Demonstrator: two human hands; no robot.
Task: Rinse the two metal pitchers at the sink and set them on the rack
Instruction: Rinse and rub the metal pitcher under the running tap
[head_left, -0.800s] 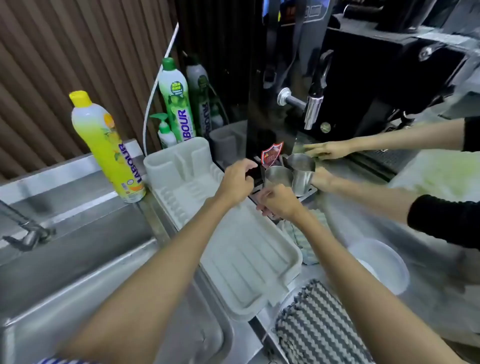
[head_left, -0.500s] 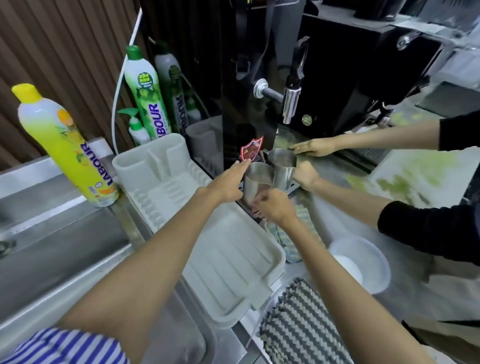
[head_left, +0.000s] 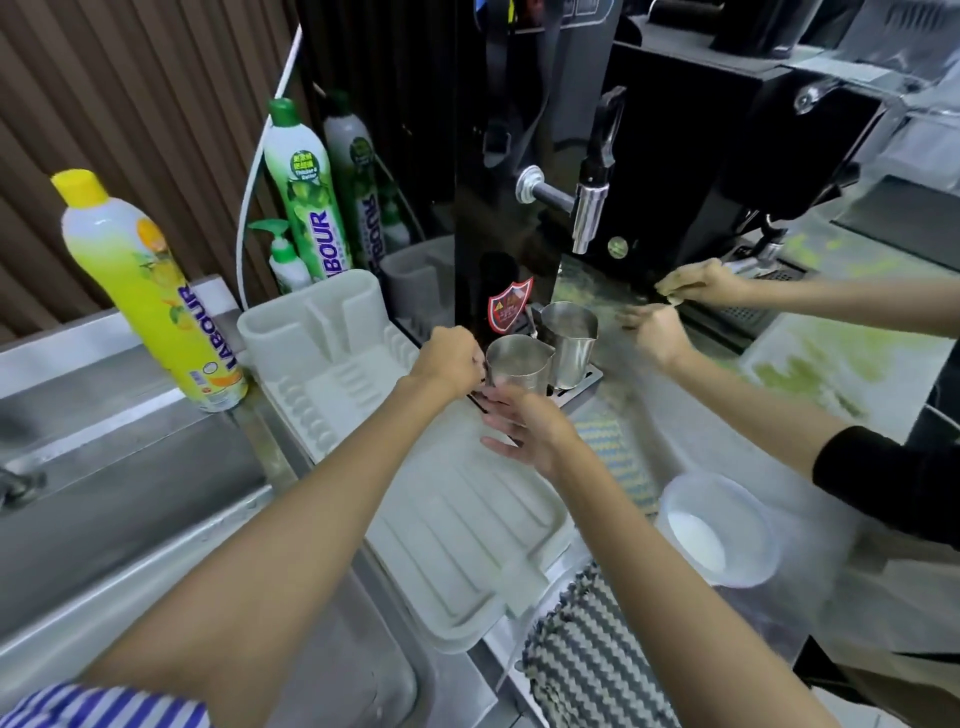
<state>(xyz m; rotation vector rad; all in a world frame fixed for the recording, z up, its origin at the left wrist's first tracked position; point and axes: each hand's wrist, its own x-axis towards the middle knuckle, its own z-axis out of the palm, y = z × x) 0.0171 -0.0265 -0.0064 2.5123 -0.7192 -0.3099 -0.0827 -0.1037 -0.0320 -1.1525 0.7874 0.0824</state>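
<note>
At the far left lies the steel sink, and a yellow soap bottle stands on its ledge. Next comes the pale drying rack, with a green soap bottle behind its back corner. The left hand reaches over the rack, fingers curled at the handle side of the nearer metal pitcher; it touches the pitcher there, though whether it fully grips the handle cannot be told. The right hand sits just below and in front of that same pitcher, fingers spread and loose, fingertips close to its base, holding nothing. The second metal pitcher stands upright right behind and beside the first, touched by neither hand. Both pitchers rest on the drip tray of the black machine, just beyond the rack's right edge. Further right, another person's two hands work at the counter, and a white bowl sits near a striped cloth
</note>
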